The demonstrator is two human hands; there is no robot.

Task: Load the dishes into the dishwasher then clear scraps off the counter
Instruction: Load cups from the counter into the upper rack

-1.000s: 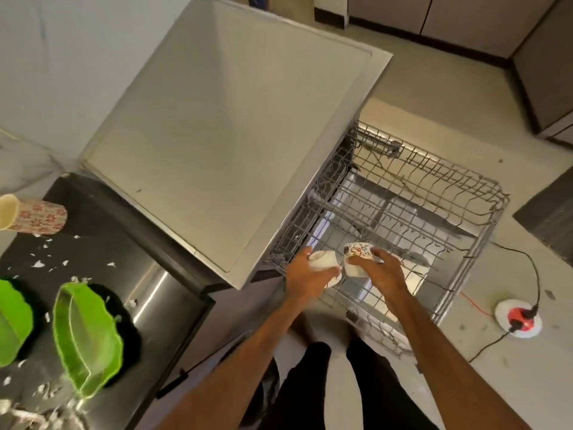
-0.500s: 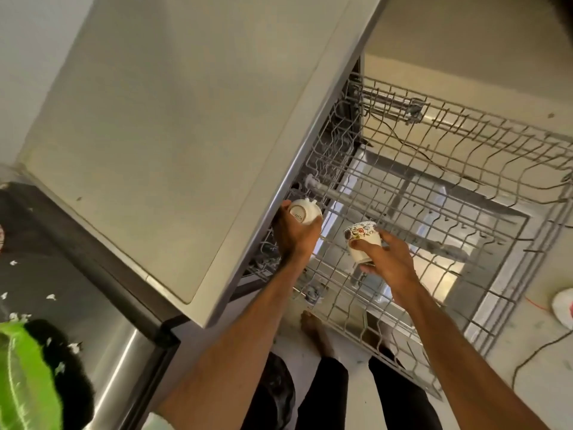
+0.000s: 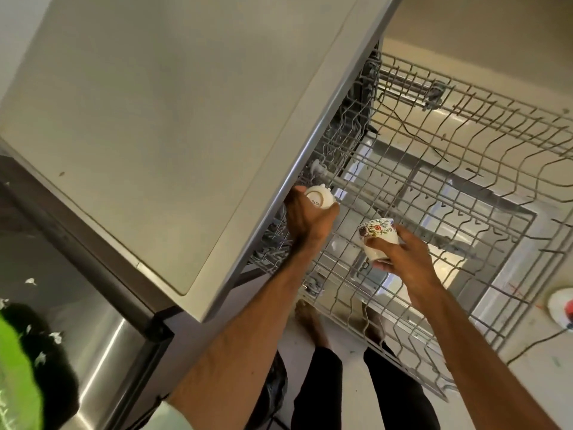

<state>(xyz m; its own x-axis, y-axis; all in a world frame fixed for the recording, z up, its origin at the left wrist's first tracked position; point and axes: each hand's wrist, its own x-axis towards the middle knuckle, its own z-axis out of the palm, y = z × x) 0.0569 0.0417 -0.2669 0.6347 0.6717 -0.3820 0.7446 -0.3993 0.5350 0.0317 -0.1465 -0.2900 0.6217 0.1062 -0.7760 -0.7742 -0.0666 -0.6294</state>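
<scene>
My left hand (image 3: 305,220) grips a small white cup (image 3: 319,197) turned bottom-up, at the near left corner of the pulled-out wire dishwasher rack (image 3: 459,169), just under the edge of the dishwasher's top panel (image 3: 186,113). My right hand (image 3: 403,259) holds a floral-patterned cup (image 3: 379,237) tilted on its side over the middle of the rack. The two cups are apart.
A green plate (image 3: 15,377) and white scraps (image 3: 55,336) lie on the dark steel counter (image 3: 102,330) at the lower left. A white-and-red power socket (image 3: 561,305) with a cable lies on the floor at the right. My legs stand below the rack.
The view has come closer to the rack. My left hand has pushed its upturned cup further into the rack's left corner; my right hand has tilted the floral cup slightly.
</scene>
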